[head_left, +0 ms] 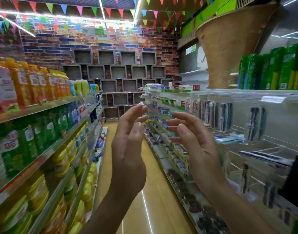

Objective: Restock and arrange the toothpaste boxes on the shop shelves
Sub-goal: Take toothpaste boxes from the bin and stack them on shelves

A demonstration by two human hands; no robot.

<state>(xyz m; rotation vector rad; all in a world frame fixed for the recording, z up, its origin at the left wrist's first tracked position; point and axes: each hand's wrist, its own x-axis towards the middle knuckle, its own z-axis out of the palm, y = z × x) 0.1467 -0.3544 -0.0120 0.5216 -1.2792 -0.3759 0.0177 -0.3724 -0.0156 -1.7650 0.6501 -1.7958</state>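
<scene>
Down the middle of the aisle, both hands are raised with palms turned toward each other and a gap between them. The left hand (128, 146) at 11 o'clock has its fingers loosely spread and holds nothing; the right hand (195, 144) at 1 o'clock is likewise relaxed, fingers gently bent and empty. The toothpaste boxes (163, 109) lie in rows on the right-hand shelves (212, 92), farther along at about 1 o'clock beyond the fingertips, too blurred to read. Nearer at 3 o'clock, toothbrush packs (256, 122) hang from the same rack, with green packs (280, 68) standing on top. At 9 o'clock orange bottles (26, 85) stand above green bottles (35, 135). A painted brick wall (60, 44) closes the aisle at 12 o'clock, under coloured bunting (80, 10). The glossy floor (144, 191) runs between the racks.
</scene>
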